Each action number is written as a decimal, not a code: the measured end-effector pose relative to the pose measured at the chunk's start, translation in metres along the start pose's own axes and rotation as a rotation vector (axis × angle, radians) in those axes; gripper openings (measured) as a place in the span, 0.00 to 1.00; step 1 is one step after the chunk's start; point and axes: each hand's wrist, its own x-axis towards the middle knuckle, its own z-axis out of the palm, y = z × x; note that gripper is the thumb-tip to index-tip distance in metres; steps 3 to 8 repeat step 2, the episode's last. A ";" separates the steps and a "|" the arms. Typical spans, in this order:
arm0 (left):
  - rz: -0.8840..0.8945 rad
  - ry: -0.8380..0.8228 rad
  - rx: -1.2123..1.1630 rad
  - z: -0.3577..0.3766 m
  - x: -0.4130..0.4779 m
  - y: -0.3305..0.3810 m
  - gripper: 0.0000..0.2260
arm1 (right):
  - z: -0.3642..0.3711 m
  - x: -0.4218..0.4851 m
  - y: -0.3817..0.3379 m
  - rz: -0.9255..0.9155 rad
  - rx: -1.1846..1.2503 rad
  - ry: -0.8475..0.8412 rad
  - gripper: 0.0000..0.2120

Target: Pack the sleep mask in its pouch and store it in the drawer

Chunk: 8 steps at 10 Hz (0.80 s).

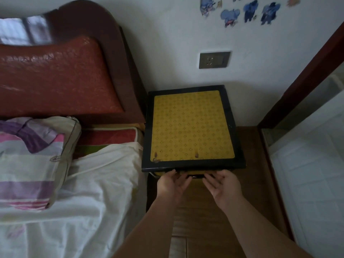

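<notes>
A black bedside cabinet [193, 165] with a yellow patterned top stands against the wall beside the bed. Just under its front edge a narrow strip of the drawer [195, 173] shows, yellow-fronted with a dark handle. My left hand [172, 185] and my right hand [222, 185] both reach to that drawer front, palms turned inward and fingers spread, fingertips at the handle area. Whether the fingers touch the handle is unclear. No sleep mask or pouch shows anywhere in view.
The bed [83, 183] with a white sheet and a striped pillow [31, 161] lies to the left, under a red-brown headboard [61, 75]. A wall socket [214, 59] sits above the cabinet. A white door [316, 174] in a dark frame stands to the right over the wooden floor [204, 220].
</notes>
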 end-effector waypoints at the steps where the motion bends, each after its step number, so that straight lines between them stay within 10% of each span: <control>1: 0.043 0.130 0.385 0.001 -0.007 0.004 0.13 | 0.001 -0.007 -0.001 0.049 -0.164 0.035 0.13; 2: 0.289 0.208 0.988 -0.004 -0.030 0.010 0.16 | 0.008 -0.029 0.001 0.069 -0.341 0.099 0.11; 8: 0.289 0.208 0.988 -0.004 -0.030 0.010 0.16 | 0.008 -0.029 0.001 0.069 -0.341 0.099 0.11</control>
